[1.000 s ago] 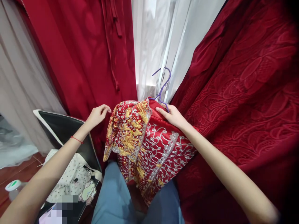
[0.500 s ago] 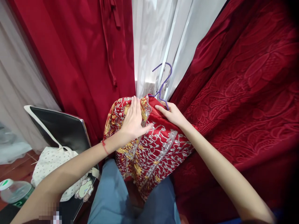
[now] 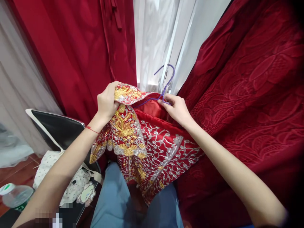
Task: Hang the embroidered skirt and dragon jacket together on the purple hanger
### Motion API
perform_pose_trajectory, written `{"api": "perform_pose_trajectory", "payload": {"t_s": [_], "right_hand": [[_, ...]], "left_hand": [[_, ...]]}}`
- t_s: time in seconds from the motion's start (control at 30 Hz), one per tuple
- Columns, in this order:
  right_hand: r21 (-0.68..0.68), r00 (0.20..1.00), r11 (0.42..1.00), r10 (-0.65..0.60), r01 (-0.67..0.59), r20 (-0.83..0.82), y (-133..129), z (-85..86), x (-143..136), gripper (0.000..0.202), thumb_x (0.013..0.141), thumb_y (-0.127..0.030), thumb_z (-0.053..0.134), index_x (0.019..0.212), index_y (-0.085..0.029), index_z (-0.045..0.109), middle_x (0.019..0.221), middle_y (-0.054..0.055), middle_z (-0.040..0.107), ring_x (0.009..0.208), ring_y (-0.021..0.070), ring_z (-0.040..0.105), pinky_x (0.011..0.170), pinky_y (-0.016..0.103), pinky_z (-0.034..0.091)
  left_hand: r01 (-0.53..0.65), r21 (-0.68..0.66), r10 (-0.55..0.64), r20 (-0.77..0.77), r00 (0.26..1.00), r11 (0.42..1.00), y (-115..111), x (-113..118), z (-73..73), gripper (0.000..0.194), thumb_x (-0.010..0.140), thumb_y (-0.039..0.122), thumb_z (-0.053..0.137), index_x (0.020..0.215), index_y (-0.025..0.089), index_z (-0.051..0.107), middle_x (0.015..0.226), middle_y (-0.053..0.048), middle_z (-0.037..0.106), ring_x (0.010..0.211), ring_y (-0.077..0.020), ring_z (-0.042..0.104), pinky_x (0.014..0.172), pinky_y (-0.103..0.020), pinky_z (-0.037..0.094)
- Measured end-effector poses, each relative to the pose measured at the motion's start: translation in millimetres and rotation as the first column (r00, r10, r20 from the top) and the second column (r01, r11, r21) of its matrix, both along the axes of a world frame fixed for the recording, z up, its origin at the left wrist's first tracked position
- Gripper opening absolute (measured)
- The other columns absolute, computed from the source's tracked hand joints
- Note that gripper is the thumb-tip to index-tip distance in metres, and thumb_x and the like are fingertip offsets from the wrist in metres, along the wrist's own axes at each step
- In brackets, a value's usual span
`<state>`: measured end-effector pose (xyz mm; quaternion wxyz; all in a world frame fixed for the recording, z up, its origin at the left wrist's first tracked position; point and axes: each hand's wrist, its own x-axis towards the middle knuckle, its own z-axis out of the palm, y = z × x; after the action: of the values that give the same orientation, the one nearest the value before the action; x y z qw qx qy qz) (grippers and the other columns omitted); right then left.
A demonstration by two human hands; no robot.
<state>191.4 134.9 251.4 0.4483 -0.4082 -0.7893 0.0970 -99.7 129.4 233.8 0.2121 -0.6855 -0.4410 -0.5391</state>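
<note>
A red garment [image 3: 161,139] with silver and gold embroidery hangs over my knees, its neckline spread wide. Inside the opening sits a purple wire hanger [image 3: 173,74], its hook standing up out of the collar. My left hand [image 3: 108,100] grips the gold-embroidered edge at the garment's left shoulder, thumb and fingers closed on it. At the right side of the neckline, my right hand [image 3: 176,109] pinches the hanger just under its hook, close to the red lining. The hanger's left arm runs into the garment and is partly hidden there.
Red curtains [image 3: 80,47] hang at the left, and patterned red fabric [image 3: 249,95] fills the right. A black chair [image 3: 57,126] holds a dotted white bag [image 3: 47,167]. A plastic bottle [image 3: 17,194] is at the lower left.
My left hand has moved left from lying flat on the garment and has closed on its shoulder edge. The neckline now gapes, showing more of the hanger. My right hand has shifted slightly up.
</note>
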Motion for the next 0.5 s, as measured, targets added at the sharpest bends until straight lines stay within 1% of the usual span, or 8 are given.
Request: {"api": "perform_pose_trajectory", "payload": {"t_s": [0.07, 0.13, 0.2, 0.27, 0.33, 0.4, 0.43, 0.5], "right_hand": [[0.087, 0.997, 0.993, -0.082, 0.081, 0.008, -1, -2.0, -5, 0.024, 0.095, -0.042, 0.057, 0.086, -0.021, 0.065, 0.073, 0.002, 0.064, 0.075, 0.0201, 0.059, 0.073, 0.032, 0.043], [0.120, 0.992, 0.987, -0.116, 0.110, 0.042, -1, -7.8, -8, 0.023, 0.097, -0.042, 0.054, 0.091, -0.022, 0.064, 0.072, 0.003, 0.063, 0.074, 0.0215, 0.060, 0.072, 0.032, 0.043], [0.124, 0.989, 0.987, -0.116, 0.104, 0.094, 2, -13.9, -9, 0.026, 0.099, -0.044, 0.051, 0.094, -0.022, 0.062, 0.071, 0.004, 0.062, 0.073, 0.0226, 0.060, 0.072, 0.033, 0.043], [0.126, 0.987, 0.988, -0.108, 0.093, 0.122, 5, -17.4, -7, 0.029, 0.100, -0.047, 0.048, 0.095, -0.022, 0.061, 0.071, 0.005, 0.062, 0.072, 0.0231, 0.061, 0.072, 0.034, 0.043], [0.125, 0.988, 0.989, -0.092, 0.077, 0.125, 7, -17.8, -5, 0.031, 0.101, -0.049, 0.045, 0.096, -0.022, 0.061, 0.071, 0.005, 0.062, 0.071, 0.0228, 0.060, 0.072, 0.034, 0.043], [0.123, 0.990, 0.991, -0.074, 0.059, 0.123, 7, -16.4, -2, 0.034, 0.101, -0.052, 0.044, 0.095, -0.023, 0.060, 0.070, 0.005, 0.061, 0.071, 0.0220, 0.060, 0.072, 0.035, 0.044], [0.124, 0.990, 0.991, -0.066, 0.051, 0.125, 7, -15.4, -1, 0.035, 0.101, -0.054, 0.045, 0.094, -0.023, 0.060, 0.068, 0.004, 0.060, 0.070, 0.0215, 0.059, 0.073, 0.035, 0.044], [0.128, 0.990, 0.991, -0.059, 0.043, 0.126, 8, -13.7, 0, 0.038, 0.101, -0.056, 0.044, 0.092, -0.023, 0.060, 0.066, 0.003, 0.058, 0.068, 0.0208, 0.058, 0.072, 0.034, 0.044]], "left_hand": [[0.024, 0.021, -0.024, -0.032, 0.999, 0.999, -12, 1, -19.9, 0.046, 0.088, 0.017, 0.051, 0.134, 0.018, 0.058, 0.134, -0.010, 0.069, 0.126, -0.0223, 0.065, 0.107, -0.037, 0.054], [0.053, -0.031, -0.056, -0.113, 0.992, 0.998, -26, 4, -55.3, 0.051, 0.091, 0.017, 0.048, 0.142, 0.014, 0.054, 0.140, -0.014, 0.065, 0.129, -0.0234, 0.064, 0.110, -0.038, 0.053], [0.082, -0.135, -0.112, -0.236, 0.965, 0.988, -39, 7, -92.1, 0.056, 0.094, 0.017, 0.041, 0.149, 0.013, 0.048, 0.150, -0.018, 0.057, 0.140, -0.0251, 0.055, 0.116, -0.043, 0.048], [0.138, -0.150, -0.179, -0.302, 0.936, 0.979, -45, 7, -117.5, 0.060, 0.096, 0.026, 0.042, 0.155, 0.015, 0.041, 0.155, -0.017, 0.052, 0.149, -0.0283, 0.043, 0.123, -0.052, 0.038], [0.116, -0.081, -0.129, -0.187, 0.974, 0.990, -41, 2, -126.8, 0.067, 0.096, 0.037, 0.046, 0.158, 0.016, 0.034, 0.161, -0.017, 0.044, 0.154, -0.0304, 0.033, 0.125, -0.056, 0.030], [-0.007, -0.077, 0.012, 0.062, 0.998, 0.997, -28, -8, -124.3, 0.073, 0.094, 0.046, 0.052, 0.158, 0.014, 0.033, 0.163, -0.020, 0.040, 0.155, -0.0314, 0.032, 0.125, -0.053, 0.031], [-0.045, -0.152, 0.070, 0.162, 0.984, 0.987, -19, -15, -121.0, 0.072, 0.094, 0.048, 0.054, 0.154, 0.012, 0.037, 0.160, -0.022, 0.043, 0.152, -0.0316, 0.037, 0.122, -0.050, 0.035], [0.010, -0.380, 0.080, 0.220, 0.972, 0.925, -2, -29, -113.0, 0.055, 0.096, 0.050, 0.051, 0.137, 0.013, 0.055, 0.141, -0.021, 0.062, 0.133, -0.0301, 0.059, 0.110, -0.043, 0.047]]}}
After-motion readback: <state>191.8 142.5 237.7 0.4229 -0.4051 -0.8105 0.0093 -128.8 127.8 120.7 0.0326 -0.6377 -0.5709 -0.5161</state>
